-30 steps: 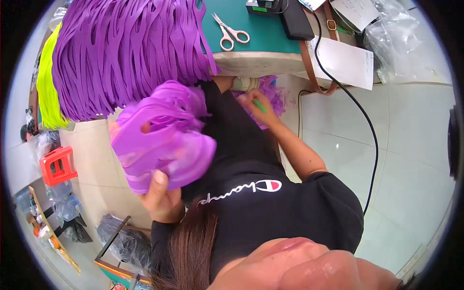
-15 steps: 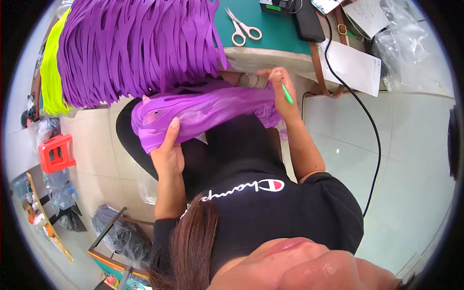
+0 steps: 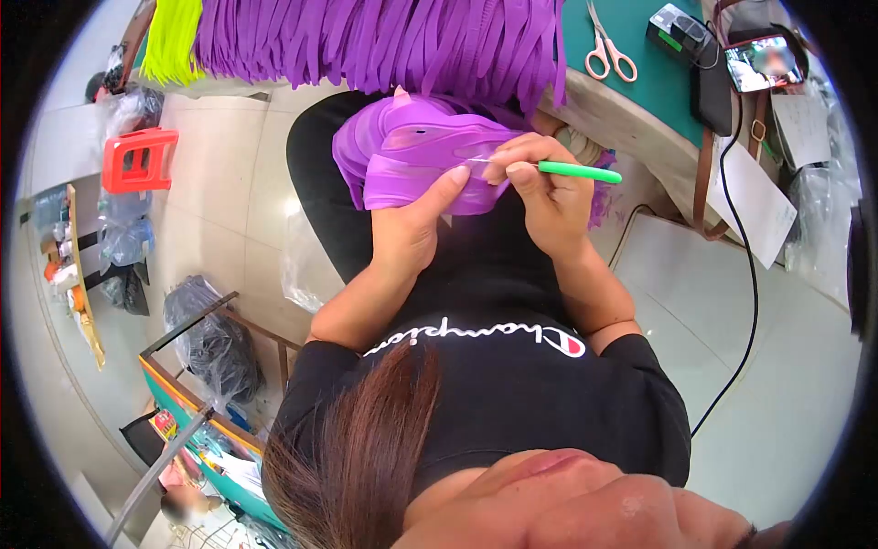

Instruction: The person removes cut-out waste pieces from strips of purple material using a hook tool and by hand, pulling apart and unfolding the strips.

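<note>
A soft purple rubber piece (image 3: 389, 178), folded into wide bands with a small dark slot, lies over my lap. My left hand (image 3: 409, 229) grips its near edge, thumb on top and fingers hidden beneath. My right hand (image 3: 556, 201) pinches a green-handled tool (image 3: 581, 171) with a thin metal tip. That tip points left and meets the purple surface close to my left thumb; whether it pierces the rubber I cannot tell. Beyond my hands, a thick row of slit purple strips (image 3: 384, 41) hangs over the table edge.
Yellow-green strips (image 3: 172, 41) hang at the far left. White-handled scissors (image 3: 611, 57) lie on the green tabletop (image 3: 654, 80), with a phone (image 3: 766, 64) farther right. A black cable (image 3: 745, 274) runs down the right side. A red stool (image 3: 139, 160) stands left.
My right hand has come left from the purple piece's far end, bringing the tool's tip onto it. The stretched-out purple is now bunched together. The view has shifted, moving the table up and right.
</note>
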